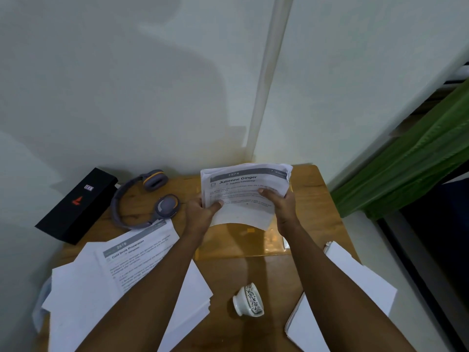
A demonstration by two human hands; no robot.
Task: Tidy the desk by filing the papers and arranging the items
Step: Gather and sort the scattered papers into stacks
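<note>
Holding a paper stack [243,196] in both hands, raised off the desk [228,270] at its far middle, near the wall corner.

- Left hand [200,212]: clamps the stack's left edge, thumb flat on the top sheet, the other fingers hidden behind the stack.
- Right hand [281,201]: grips the right edge, one digit over the printed face, the rest hidden underneath.
- Both grips narrow, closed to the thickness of the stack. The near edge of the stack bows upward between the hands.
- Top sheet reads "Julienne Ginger"; smaller text is too blurred to read.
- Yellowish clear sleeve [241,245] lies flat on the desk just under and nearer than the stack.

Other items:
- Loose sheets [132,252] fanned over the near-left corner, top one headed "Cold Drink Preparation", partly under the left forearm.
- Second white pile [378,288] at the near-right edge.
- Patterned cup [250,299] lies on its side between the forearms.
- Grey-orange headphones [144,199] far left, just beside a black box [76,204] overhanging the desk's left edge.
</note>
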